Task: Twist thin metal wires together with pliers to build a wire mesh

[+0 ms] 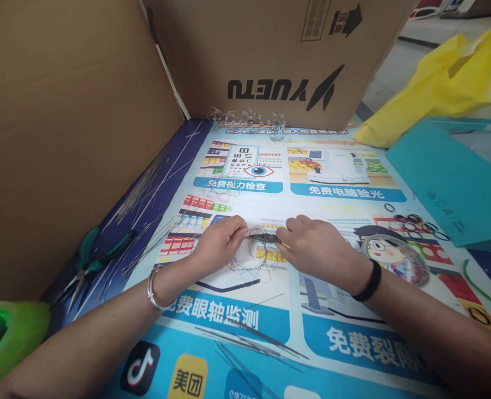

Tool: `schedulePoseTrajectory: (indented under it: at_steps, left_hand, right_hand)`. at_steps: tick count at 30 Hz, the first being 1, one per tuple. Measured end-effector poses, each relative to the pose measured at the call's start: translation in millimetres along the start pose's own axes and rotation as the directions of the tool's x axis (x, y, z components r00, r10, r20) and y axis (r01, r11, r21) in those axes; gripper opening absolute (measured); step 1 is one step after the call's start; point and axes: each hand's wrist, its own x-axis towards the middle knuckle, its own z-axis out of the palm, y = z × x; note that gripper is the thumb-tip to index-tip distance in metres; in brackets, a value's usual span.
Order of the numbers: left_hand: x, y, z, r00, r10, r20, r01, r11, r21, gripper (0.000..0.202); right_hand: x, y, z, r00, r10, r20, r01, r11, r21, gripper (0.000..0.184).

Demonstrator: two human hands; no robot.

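Note:
My left hand (pixel 220 242) and my right hand (pixel 314 244) meet at the middle of a printed poster mat (pixel 270 327). Both are closed in a pinch on a small dark piece wrapped in thin wire (pixel 265 238) that spans between the fingertips. A loose tangle of fine wire (pixel 251 266) lies on the mat just under the hands. The left wrist wears a silver bangle, the right wrist a black band.
Teal-handled pliers (pixel 91 263) lie at the left among straight wire lengths (pixel 154 244). Cardboard boxes (pixel 270 61) wall the back and left. Black rubber rings (pixel 415 224), a round clear lid (pixel 399 257), a teal sheet (pixel 445 177), a yellow bag (pixel 440 83) sit right. A green object (pixel 8 332) is at bottom left.

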Motion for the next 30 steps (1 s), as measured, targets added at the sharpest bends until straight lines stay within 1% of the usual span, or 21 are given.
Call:
schedulePoseTrajectory:
  at_steps: [3,7,15,24,27,30]
  left_hand:
    - [0,-1,-1.2,1.0,0.016,0.017,-0.016,1.0,-0.005,0.015]
    - [2,-1,-2.0,0.998,0.039,0.04,-0.039,0.999,-0.009,0.016]
    - [3,0,-5.2,0.997,0.055,0.059,-0.053,0.998,-0.034,0.016]
    - [2,-8,-2.4,0.993,0.1,0.065,-0.098,0.994,-0.047,0.014]
    - [3,-10,-2.5,0.994,0.093,0.06,-0.088,0.993,-0.084,0.014]
    - [4,-11,-3.1,0.997,0.068,0.038,-0.063,0.992,-0.113,0.015]
  right_hand:
    - [0,5,1,0.999,-0.035,-0.008,0.035,0.999,-0.011,0.017]
    - [0,10,1,0.997,-0.07,-0.025,0.07,0.997,-0.015,0.02]
    - [2,16,2,0.994,-0.103,-0.042,0.103,0.995,-0.003,0.022]
    - [1,21,6,0.986,-0.148,-0.077,0.148,0.989,-0.009,0.024]
    - [1,22,8,0.989,-0.127,-0.077,0.127,0.992,-0.007,0.024]
    - [2,22,10,0.996,-0.069,-0.063,0.07,0.997,0.017,0.023]
